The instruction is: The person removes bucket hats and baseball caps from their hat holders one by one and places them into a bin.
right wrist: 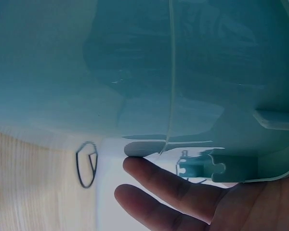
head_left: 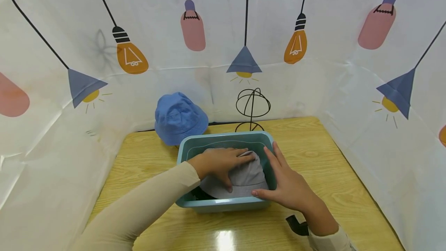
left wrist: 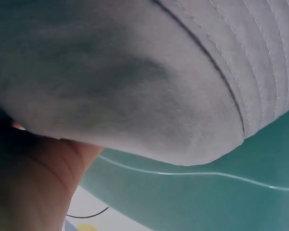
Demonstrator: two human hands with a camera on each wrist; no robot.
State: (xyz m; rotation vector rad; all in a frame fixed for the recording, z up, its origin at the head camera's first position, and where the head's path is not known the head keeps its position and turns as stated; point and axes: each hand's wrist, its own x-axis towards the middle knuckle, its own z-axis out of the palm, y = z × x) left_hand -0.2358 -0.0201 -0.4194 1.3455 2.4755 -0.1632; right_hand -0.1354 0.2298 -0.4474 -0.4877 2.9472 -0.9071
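Observation:
A grey bucket hat (head_left: 245,173) lies inside a blue-green plastic basin (head_left: 230,204), and its stitched brim shows in the left wrist view. My left hand (head_left: 223,162) rests on the hat's crown with fingers spread and the thumb pointing toward the front of the basin. At the basin's right side is my right hand (head_left: 290,185), its fingers extended up along the side and its thumb near the front right corner. In the right wrist view, two straight fingers (right wrist: 168,187) lie beside the basin wall (right wrist: 135,72). Something dark shows under the hat.
Behind the basin to the left, a blue bucket hat (head_left: 179,117) hangs at the back of the wooden table (head_left: 299,139). A black wire stand (head_left: 251,106) with a domed top is behind the basin. White sheeting (head_left: 209,81) printed with lamps encloses the table.

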